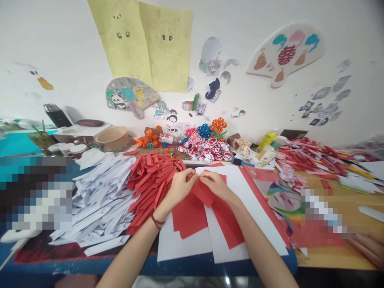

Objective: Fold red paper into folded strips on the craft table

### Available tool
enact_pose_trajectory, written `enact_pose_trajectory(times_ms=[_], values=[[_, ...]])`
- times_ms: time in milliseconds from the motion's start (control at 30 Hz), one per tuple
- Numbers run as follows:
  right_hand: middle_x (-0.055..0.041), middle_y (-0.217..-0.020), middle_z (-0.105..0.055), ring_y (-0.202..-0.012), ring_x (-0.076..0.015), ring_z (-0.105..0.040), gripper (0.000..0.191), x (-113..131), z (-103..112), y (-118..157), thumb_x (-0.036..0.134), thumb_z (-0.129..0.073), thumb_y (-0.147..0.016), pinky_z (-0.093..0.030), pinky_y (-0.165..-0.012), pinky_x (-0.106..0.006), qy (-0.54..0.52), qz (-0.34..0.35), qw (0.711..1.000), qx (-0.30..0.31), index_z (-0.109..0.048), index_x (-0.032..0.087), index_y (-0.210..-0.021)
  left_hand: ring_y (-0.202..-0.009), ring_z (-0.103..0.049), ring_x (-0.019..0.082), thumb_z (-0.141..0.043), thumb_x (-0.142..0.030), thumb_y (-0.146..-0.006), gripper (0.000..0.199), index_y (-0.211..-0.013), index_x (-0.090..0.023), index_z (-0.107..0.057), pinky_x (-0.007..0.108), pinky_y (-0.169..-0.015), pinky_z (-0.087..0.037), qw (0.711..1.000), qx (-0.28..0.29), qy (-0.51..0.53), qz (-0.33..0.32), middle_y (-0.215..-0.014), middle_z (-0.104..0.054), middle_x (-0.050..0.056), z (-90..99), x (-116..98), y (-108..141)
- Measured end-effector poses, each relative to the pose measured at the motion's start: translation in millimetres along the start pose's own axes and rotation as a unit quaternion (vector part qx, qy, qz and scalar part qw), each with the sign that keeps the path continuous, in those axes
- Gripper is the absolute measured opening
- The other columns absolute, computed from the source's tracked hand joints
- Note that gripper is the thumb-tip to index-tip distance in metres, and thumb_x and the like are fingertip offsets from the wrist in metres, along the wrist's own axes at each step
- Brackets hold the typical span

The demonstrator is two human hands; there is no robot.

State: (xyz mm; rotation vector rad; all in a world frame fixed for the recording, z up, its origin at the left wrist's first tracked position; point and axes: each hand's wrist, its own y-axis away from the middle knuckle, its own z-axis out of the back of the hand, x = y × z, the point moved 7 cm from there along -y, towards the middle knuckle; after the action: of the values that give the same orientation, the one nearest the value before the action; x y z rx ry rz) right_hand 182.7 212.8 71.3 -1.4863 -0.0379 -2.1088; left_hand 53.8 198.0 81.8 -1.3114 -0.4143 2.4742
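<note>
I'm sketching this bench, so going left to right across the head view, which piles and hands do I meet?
White paper strips → red paper strips → left hand → right hand → pink-and-red pile → another person's hand.

Round the left wrist (164,209), at seven o'clock in my view, I make out a thin dark-red bracelet (157,221) of cord-like strands. Both the left forearm (130,252), toward seven, and the right forearm (263,246), between four and five, look bare to me.
</note>
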Motion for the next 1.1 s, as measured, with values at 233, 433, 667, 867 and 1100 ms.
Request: enact_pose_trajectory(times_ms=[233,433,667,867,1100], values=[[0.0047,-0.055,-0.036,-0.055,-0.0108,-0.032,0.021,-7,1,-2,0.024,-0.046,-0.075,-0.026,-0.053,-0.024,-0.011,-0.020,1.000,-0.018,-0.041,0.019,-0.055,-0.056,-0.048,0.010,-0.050,-0.028,-0.084,0.023,-0.072,-0.016,-0.065,0.020,-0.056,-0.032,1.000,0.005,0.009,-0.007,-0.062,-0.061,-0.001,1.1,-11,3],[0.0053,-0.054,-0.032,-0.053,-0.0098,-0.030,0.018,-10,2,-2,0.019,-0.044,-0.070,-0.023,-0.051,-0.024,-0.004,-0.023,0.999,-0.028,-0.039,0.019,-0.053,-0.056,-0.048,0.010,-0.051,-0.027,-0.084,0.022,-0.073,-0.016,-0.066,0.020,-0.057,-0.032,0.999,-0.038,-0.011,-0.011,-0.062,-0.061,-0.001,9.8,-16,3],[0.0049,-0.051,-0.034,-0.050,-0.0093,-0.032,0.020,-13,7,-1,0.016,-0.044,-0.069,-0.021,-0.048,-0.024,0.050,-0.023,0.998,-0.032,-0.040,0.018,-0.050,-0.062,-0.054,0.013,-0.050,-0.035,-0.086,0.026,-0.081,-0.017,-0.069,0.021,-0.062,-0.038,0.989,-0.144,0.030,0.023,-0.070,-0.066,0.001,42.0,-7,1],[0.0040,-0.049,-0.041,-0.050,-0.0099,-0.038,0.021,-10,11,0,0.017,-0.045,-0.069,-0.026,-0.047,-0.022,0.067,-0.019,0.997,-0.041,-0.045,0.018,-0.048,-0.064,-0.056,0.013,-0.052,-0.038,-0.085,0.027,-0.082,-0.018,-0.071,0.021,-0.063,-0.039,0.982,-0.183,0.038,0.026,-0.073,-0.069,0.001,47.2,-8,4],[0.0048,-0.049,-0.038,-0.049,-0.0088,-0.036,0.022,-8,15,1,0.017,-0.045,-0.069,-0.024,-0.048,-0.023,0.099,-0.020,0.994,-0.042,-0.044,0.018,-0.047,-0.065,-0.056,0.013,-0.055,-0.038,-0.084,0.026,-0.081,-0.017,-0.071,0.021,-0.065,-0.041,0.977,-0.206,0.034,0.028,-0.073,-0.068,0.001,49.9,-8,5]])
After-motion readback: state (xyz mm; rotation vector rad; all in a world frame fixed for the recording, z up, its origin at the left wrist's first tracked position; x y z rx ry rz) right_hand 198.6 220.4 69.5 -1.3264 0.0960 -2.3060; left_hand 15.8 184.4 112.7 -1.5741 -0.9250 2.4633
